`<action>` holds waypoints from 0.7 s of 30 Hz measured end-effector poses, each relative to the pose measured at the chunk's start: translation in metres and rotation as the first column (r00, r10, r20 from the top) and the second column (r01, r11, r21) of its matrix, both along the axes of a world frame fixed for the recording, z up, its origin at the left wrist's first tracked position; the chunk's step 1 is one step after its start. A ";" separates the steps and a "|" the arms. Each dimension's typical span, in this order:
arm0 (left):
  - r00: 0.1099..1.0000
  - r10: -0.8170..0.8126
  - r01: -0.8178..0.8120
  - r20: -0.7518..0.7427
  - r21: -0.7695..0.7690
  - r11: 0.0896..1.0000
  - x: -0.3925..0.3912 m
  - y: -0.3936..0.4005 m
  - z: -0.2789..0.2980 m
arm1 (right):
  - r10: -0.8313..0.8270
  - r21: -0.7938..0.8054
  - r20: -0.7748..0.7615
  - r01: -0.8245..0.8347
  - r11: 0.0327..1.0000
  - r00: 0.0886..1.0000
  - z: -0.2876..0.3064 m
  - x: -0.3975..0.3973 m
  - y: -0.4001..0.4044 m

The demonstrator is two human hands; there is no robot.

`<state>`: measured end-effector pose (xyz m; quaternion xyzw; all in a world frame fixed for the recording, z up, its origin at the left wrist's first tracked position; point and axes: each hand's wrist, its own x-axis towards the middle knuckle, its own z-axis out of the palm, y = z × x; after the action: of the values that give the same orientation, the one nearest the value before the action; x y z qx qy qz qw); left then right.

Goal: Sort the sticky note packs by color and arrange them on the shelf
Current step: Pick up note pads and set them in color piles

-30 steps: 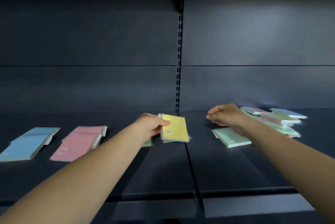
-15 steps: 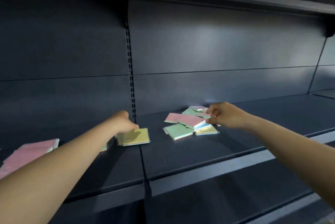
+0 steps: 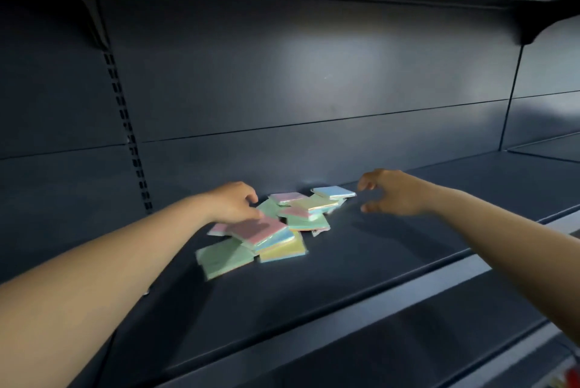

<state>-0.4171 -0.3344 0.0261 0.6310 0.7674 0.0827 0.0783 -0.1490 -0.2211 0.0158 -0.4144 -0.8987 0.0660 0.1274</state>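
A loose heap of sticky note packs is lying on the dark shelf, toward the back and a little left of the middle of the view, with packs overlapping at odd angles. A green pack is sitting at the near left edge of the heap, flat on the shelf, and a pink pack is lying partly over it with a blue one and a yellow pack fanned out beneath its right side. Farther back, another green pack is carrying a smaller pink one, and a light blue pack is resting at the far right end of the heap, on top of its neighbours. The left hand is reaching in over the left side of the heap, its fingers curling downward onto the packs there; motion blur makes it impossible to tell whether they are gripping one or only touching. The right hand is hanging just beside the light blue pack, clear of it, with its fingers and thumb spread apart in a wide claw and holding nothing. Both forearms are stretching in from the lower corners. The shelf's back panel is rising behind the heap, with a slotted upright at its left.
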 end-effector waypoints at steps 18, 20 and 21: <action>0.972 0.060 -0.009 0.229 -0.220 0.976 0.036 0.160 -0.032 | 0.289 -0.314 0.027 -0.266 0.912 0.957 -0.064 -0.052 0.211; 0.976 0.071 -0.025 0.206 -0.218 0.976 0.036 0.162 -0.032 | 0.311 -0.390 0.020 -0.279 0.878 0.950 -0.065 -0.057 0.218; 0.975 0.088 -0.043 0.203 -0.215 0.976 0.036 0.164 -0.031 | 0.313 -0.430 -0.020 -0.291 0.855 0.949 -0.065 -0.059 0.221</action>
<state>-0.3813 -0.1705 -0.0051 0.5812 0.7796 0.0707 0.2224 -0.2078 -0.0001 -0.0491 -0.2875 -0.9190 0.2699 -0.0015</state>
